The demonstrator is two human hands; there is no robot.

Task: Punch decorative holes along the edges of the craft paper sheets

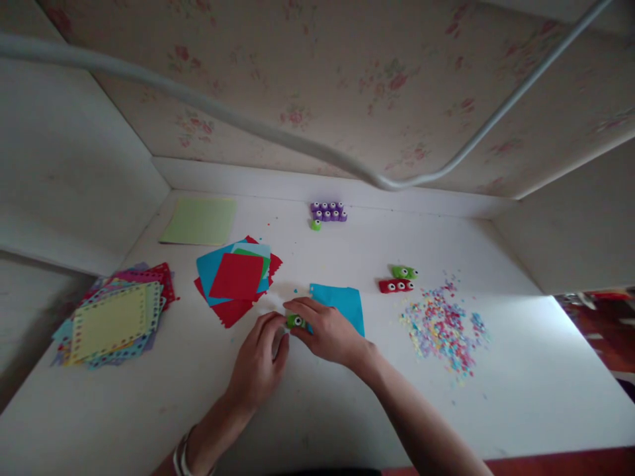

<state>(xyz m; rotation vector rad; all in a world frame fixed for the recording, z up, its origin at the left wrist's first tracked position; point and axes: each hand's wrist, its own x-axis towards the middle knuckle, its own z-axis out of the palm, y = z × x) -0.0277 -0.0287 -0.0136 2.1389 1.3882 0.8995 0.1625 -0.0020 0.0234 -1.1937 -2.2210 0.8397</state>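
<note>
Where the floral-papered wall [347,86] ends, we look down on a white desk [124,410]. At its left side we see a stack of punched sheets [112,324], holes bordering the pale yellow top sheet; farther back lie pale green sheets [198,221], and nearer the middle a loose pile of red and blue sheets [241,274]. A single blue sheet [347,301] lies partly beneath our right hand [331,330], and our left hand [258,360] rests opposite, a band [183,453] on its wrist. On the right we have scattered confetti [446,324]. Smaller are the purple punches [327,217] in two rows at the back, then the red punches [384,286], the green punches [398,272] just behind these, and a lone green punch [316,225] just in front of the purple rows. Smallest in view, the green craft punch [290,321] sits between our hands, just by the sheet's left edge. Our right hand is nearer, pinching it between thumb and fingers; our left curls at its left side, though we cannot tell whether it grips. Fingers hide too much for us to judge its long axis.
</note>
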